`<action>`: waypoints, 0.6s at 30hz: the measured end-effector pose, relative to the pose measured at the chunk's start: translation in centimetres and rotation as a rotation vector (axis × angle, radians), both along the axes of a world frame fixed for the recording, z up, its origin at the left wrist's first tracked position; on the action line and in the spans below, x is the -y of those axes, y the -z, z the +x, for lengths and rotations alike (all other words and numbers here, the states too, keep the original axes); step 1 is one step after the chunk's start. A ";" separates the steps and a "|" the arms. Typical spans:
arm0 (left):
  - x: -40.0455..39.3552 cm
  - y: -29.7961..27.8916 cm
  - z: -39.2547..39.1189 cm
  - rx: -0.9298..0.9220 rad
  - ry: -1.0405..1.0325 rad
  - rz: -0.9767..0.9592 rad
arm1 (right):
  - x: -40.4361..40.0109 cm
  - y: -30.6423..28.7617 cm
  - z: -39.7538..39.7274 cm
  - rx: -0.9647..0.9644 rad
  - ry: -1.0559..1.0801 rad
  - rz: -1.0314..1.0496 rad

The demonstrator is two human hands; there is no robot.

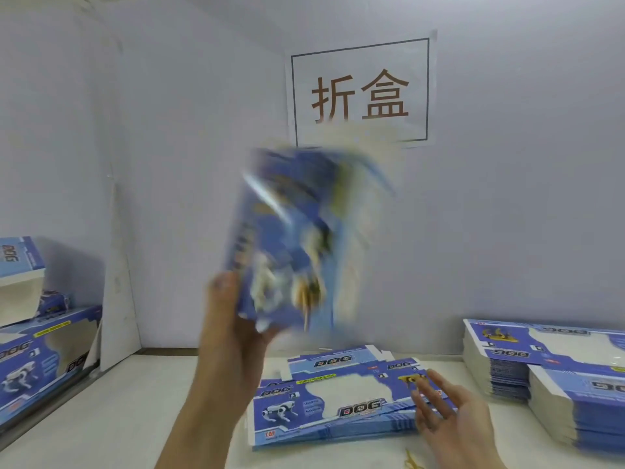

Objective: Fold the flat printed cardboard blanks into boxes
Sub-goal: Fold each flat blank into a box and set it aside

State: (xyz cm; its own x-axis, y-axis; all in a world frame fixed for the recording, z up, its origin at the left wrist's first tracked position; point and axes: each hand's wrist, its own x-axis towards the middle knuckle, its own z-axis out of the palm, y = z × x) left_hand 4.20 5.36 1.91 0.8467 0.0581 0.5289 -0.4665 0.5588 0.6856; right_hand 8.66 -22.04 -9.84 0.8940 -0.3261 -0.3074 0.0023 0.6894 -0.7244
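Head view, single frame. The left hand (233, 313) is raised at frame centre, fingers and thumb clamped on the lower left edge of a blue-and-white printed cardboard carton (291, 245). The carton is heavily motion-blurred; cannot tell whether it is still flat or partly opened, nor how its flaps lie.

The right hand (449, 411), lower right of frame, is spread with straight fingers, holding nothing, fingertips over the right end of a low pile of flat blue printed blanks (324, 404) on the pale tabletop (135, 411).

A taller stack of the same blanks (507, 360) sits at the right edge of frame. Folded blue boxes (44, 360) are piled at the left edge. A white paper sign (360, 93) with brown characters hangs on the wall, upper centre. A yellowish rubber band (412, 460) lies at the bottom edge.

Judgement: thin board, light, glossy, so likely slippery. Stiff across panels, weak at scored creases; window cut-outs may tear. Best held by panel edges, thumbs near the creases.
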 end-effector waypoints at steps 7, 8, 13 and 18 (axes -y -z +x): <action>-0.9 2.3 1.0 -0.180 -0.200 0.324 | -1.9 -1.4 -0.9 0.006 -0.125 -0.055; -0.2 3.1 1.3 -0.193 -0.268 0.500 | -2.2 -1.3 -1.0 -0.005 -0.147 -0.067; 2.6 9.9 3.1 -0.337 -0.344 1.512 | -2.6 -1.6 -1.4 -0.053 -0.143 -0.115; 2.2 11.2 3.1 -0.417 -0.357 1.678 | -2.7 -1.4 -1.3 -0.040 -0.147 -0.160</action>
